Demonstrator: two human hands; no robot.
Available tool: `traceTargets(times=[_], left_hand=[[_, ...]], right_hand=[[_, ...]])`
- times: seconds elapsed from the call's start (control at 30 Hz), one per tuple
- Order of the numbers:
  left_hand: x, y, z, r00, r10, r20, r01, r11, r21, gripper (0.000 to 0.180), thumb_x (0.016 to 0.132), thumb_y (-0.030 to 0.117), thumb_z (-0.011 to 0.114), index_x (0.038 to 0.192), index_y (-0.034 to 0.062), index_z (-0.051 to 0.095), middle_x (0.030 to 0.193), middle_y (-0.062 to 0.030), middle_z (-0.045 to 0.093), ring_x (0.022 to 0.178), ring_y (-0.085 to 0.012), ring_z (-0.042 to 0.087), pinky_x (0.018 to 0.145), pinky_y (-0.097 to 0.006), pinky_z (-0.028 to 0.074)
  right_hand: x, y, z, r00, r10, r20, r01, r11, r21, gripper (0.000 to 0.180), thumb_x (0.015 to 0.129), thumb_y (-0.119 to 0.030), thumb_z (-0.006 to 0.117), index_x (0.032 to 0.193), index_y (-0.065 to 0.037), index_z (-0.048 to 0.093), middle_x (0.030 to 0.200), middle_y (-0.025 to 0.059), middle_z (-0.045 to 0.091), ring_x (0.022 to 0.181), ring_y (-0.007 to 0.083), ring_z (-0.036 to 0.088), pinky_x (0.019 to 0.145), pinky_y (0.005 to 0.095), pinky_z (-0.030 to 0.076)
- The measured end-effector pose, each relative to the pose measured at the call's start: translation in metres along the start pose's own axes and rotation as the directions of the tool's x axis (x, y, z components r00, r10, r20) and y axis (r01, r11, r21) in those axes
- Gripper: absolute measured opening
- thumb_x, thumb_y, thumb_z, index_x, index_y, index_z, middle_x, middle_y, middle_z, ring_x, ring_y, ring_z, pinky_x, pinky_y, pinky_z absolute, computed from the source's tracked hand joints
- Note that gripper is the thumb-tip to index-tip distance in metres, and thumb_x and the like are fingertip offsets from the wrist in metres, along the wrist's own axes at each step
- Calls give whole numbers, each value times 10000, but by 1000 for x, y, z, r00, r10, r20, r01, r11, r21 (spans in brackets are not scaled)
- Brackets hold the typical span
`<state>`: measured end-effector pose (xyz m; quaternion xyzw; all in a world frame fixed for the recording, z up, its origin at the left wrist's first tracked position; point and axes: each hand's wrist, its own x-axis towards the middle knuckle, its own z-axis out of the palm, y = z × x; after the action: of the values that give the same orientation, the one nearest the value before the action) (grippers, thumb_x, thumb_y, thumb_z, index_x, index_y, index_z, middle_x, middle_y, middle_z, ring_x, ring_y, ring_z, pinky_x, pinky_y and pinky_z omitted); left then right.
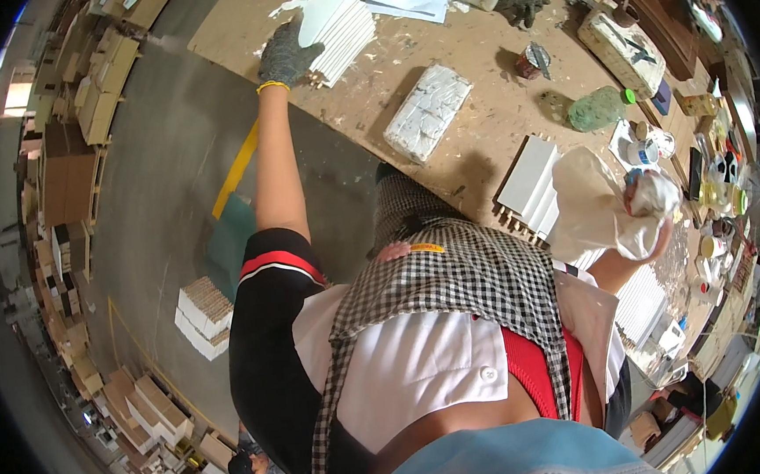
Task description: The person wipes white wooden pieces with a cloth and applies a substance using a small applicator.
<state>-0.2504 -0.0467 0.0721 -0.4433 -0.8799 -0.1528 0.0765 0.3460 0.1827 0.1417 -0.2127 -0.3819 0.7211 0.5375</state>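
Note:
My left hand (288, 57), in a dark grey glove with a yellow cuff, is at the table's left edge. Its thumb and fingers close around the near end of a flat white piece (319, 19) beside a row of thin white strips (348, 38). On the right, my right hand (653, 196) grips a bunched white cloth (585, 201), which hangs down and covers part of the fingers. Just left of the cloth lies a stack of white boards (530, 182) with brown ends. A white, wrapped-looking block (429, 113) sits between my hands.
The brown worktable (354, 115) is spotted with white. At its back stand a stained white container (622, 48), a green bottle (598, 109), a small cup (532, 61) and a dark glove (522, 5). More white strips (640, 307) lie at right. A white stack (203, 318) is on the floor.

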Motion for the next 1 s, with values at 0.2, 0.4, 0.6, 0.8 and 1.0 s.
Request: traceTargets(times=[0.2, 0.4, 0.6, 0.8, 1.0], left_hand=[[6, 87, 8, 967, 170, -188, -110, 950, 294, 831, 825, 591, 694, 1445, 80, 483, 1499, -217, 441, 1390, -446, 357, 1143, -544, 297], [-132, 284, 133, 911, 410, -48, -345, 693, -632, 740, 895, 415, 718, 1433, -12, 442, 1445, -243, 464, 1316, -357, 466, 1112, -466, 367], [-205, 362, 176, 715, 461, 526, -118, 821, -559, 988, 883, 568, 652, 1545, -14, 206, 1531, -303, 284, 1426, -403, 298, 1176, -462, 271], [-200, 352, 167, 826, 357, 436, -38, 807, -590, 848, 907, 341, 653, 1543, -25, 228, 1457, -282, 389, 1275, -362, 450, 1086, -449, 377], [-168, 326, 144, 366, 263, 893, 714, -694, -88, 462, 934, 205, 632, 1321, -22, 521, 1195, -183, 620, 1056, -265, 640, 858, -356, 586]], right_hand=[[-20, -48, -22, 994, -106, 26, 99, 976, 192, 626, 940, -380, 493, 1366, 78, 480, 1234, 236, 612, 1005, 308, 614, 839, 379, 502], [-20, -53, -39, 983, -158, 91, 118, 930, 348, 623, 941, -374, 489, 1368, 80, 475, 1240, 240, 606, 981, 308, 606, 815, 377, 496], [-33, -52, -48, 978, -173, 115, 118, 919, 377, 621, 942, -368, 485, 1371, 81, 470, 1246, 245, 600, 958, 308, 598, 790, 374, 490], [-34, -42, -52, 978, -136, 157, 64, 916, 395, 618, 943, -362, 481, 1373, 82, 466, 1252, 249, 593, 935, 308, 590, 765, 371, 484], [-16, -22, -48, 993, -15, 116, -25, 939, 343, 620, 947, -365, 477, 1383, 76, 454, 1263, 265, 569, 840, 292, 532, 675, 349, 428]])
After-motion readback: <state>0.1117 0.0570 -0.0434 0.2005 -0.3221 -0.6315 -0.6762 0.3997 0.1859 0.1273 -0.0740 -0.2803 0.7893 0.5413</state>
